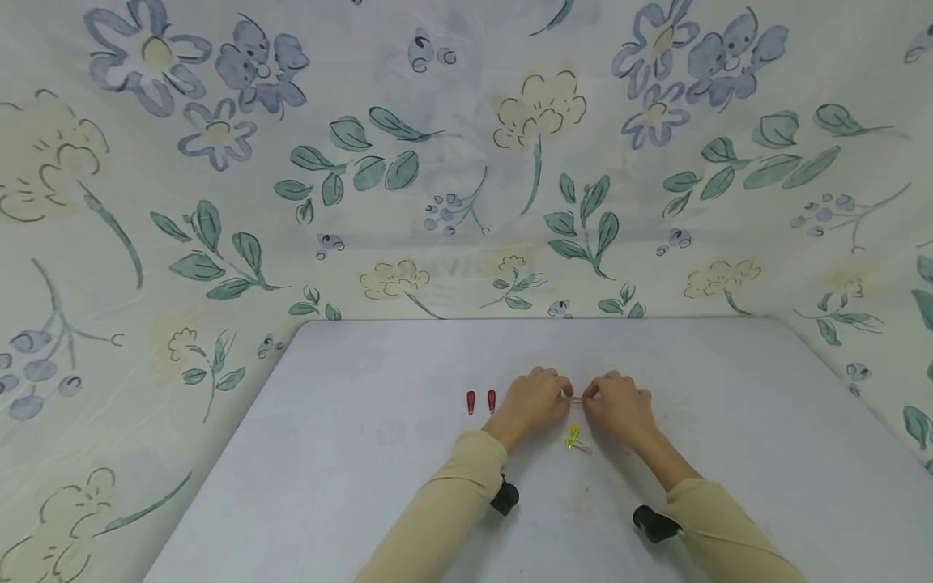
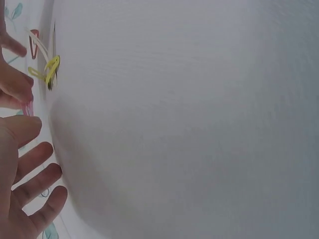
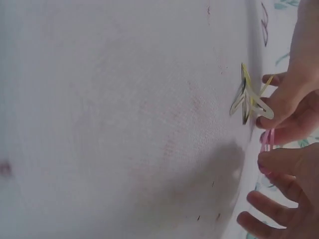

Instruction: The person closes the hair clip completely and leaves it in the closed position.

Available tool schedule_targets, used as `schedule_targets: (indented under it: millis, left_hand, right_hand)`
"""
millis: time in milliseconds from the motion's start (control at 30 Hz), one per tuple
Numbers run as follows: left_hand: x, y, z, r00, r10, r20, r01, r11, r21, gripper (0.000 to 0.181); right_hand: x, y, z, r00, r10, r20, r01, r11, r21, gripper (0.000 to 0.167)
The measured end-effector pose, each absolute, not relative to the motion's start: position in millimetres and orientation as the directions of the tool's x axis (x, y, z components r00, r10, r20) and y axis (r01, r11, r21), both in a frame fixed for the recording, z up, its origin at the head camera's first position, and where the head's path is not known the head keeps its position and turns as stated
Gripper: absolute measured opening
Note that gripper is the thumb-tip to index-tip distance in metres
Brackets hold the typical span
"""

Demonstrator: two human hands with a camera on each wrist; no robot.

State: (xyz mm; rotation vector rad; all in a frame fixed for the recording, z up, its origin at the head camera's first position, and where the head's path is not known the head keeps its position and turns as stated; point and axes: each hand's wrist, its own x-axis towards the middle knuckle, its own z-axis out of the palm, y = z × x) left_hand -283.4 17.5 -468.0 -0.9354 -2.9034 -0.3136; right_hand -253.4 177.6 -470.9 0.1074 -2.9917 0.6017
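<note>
My left hand [image 1: 534,399] and right hand [image 1: 619,405] face each other above the table, pinching opposite ends of a pink hair clip [image 1: 577,402]. The pink clip [image 3: 268,139] shows as thin parallel strands between the fingertips in the right wrist view. Just below the hands lie a yellow snap hair clip [image 1: 573,436] and a whitish hair clip [image 1: 582,446], touching or overlapping. Two red snap hair clips [image 1: 470,402] lie side by side left of my left hand. A red clip [image 2: 34,44] shows beyond the yellow one in the left wrist view.
The white table [image 1: 328,486] stretches around the hands, backed by a flower-patterned cloth [image 1: 466,146]. Black wrist cameras [image 1: 504,496] hang under both forearms. Small dark and reddish marks dot the table surface near the right hand.
</note>
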Motion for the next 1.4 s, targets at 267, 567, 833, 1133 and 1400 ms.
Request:
schedule_targets:
  millis: [267, 567, 833, 1133, 1400]
  left_hand:
    - [-289, 0, -469, -0.828, 0.531, 0.178, 0.560, 0.802, 0.207, 0.013]
    - [-285, -20, -454, -0.814, 0.533, 0.232, 0.576, 0.792, 0.202, 0.007]
    - [-282, -37, -447, -0.817, 0.483, 0.314, 0.559, 0.798, 0.226, 0.005]
    - [-276, -46, -436, -0.744, 0.539, 0.394, 0.626, 0.769, 0.130, 0.003]
    - [-272, -51, -433, -0.694, 0.573, 0.435, 0.667, 0.740, 0.090, 0.008]
  right_hand:
    - [-255, 170, -472, -0.979, -0.112, 0.172, -0.171, 0.906, -0.388, 0.010]
    - [-253, 155, -471, -0.949, -0.168, 0.265, -0.262, 0.890, -0.373, 0.009]
    - [-255, 148, -470, -0.933, -0.211, 0.291, -0.327, 0.836, -0.441, 0.019]
    - [-261, 150, -459, -0.950, -0.252, 0.185, -0.309, 0.675, -0.670, 0.030]
    - [-262, 151, -454, -0.947, -0.275, 0.168, -0.312, 0.654, -0.689, 0.026]
